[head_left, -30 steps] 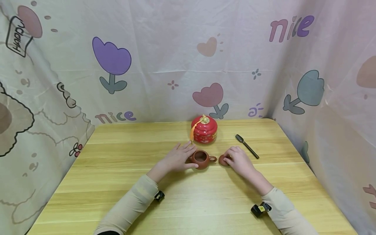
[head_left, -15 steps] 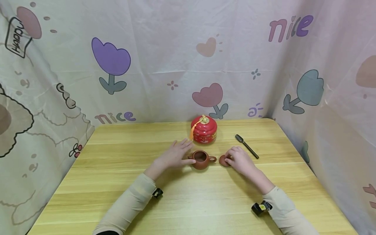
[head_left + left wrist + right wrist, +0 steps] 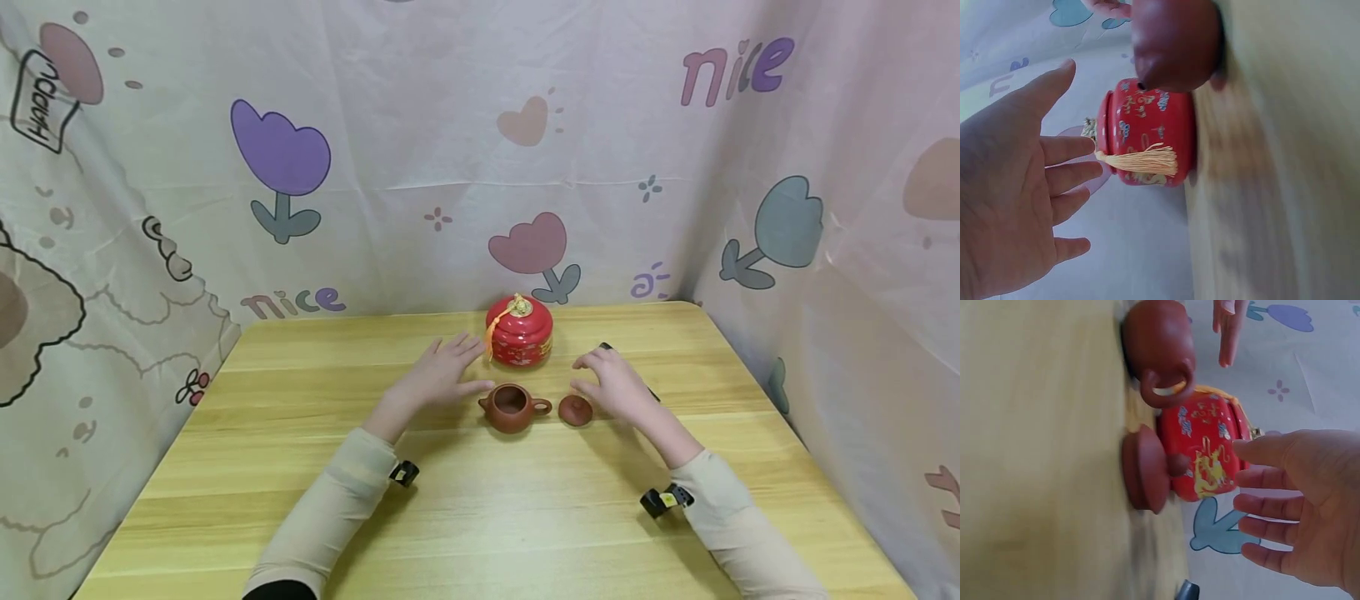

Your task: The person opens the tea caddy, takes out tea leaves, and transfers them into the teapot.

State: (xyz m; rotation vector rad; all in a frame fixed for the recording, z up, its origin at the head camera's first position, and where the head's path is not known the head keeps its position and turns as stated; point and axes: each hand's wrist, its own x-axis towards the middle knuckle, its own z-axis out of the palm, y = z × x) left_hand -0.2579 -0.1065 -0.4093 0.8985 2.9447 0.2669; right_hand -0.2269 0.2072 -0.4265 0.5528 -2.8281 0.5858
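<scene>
A small reddish-brown clay teapot (image 3: 510,421) stands uncovered on the table, spout left and handle right. Its round lid (image 3: 575,411) lies just right of the handle, knob up. My left hand (image 3: 441,372) hovers left of the teapot and behind its spout, fingers spread and holding nothing. In the left wrist view that hand (image 3: 1019,181) shows its bare palm. Above and to the right of the lid is my right hand (image 3: 613,385), apart from it. The right wrist view shows this hand (image 3: 1310,506) with loosely extended fingers and nothing in them.
Behind the teapot stands a red lidded jar (image 3: 520,337) with a gold knob and orange tassel. A dark slim tool (image 3: 1188,590) lies right of the lid, mostly hidden by my right hand in the head view. Patterned cloth (image 3: 420,150) walls the table's back and sides.
My right hand has let go of the lid and risen up and away, now covering much of the dark tool. My left hand has drawn back from the teapot, leftward and up.
</scene>
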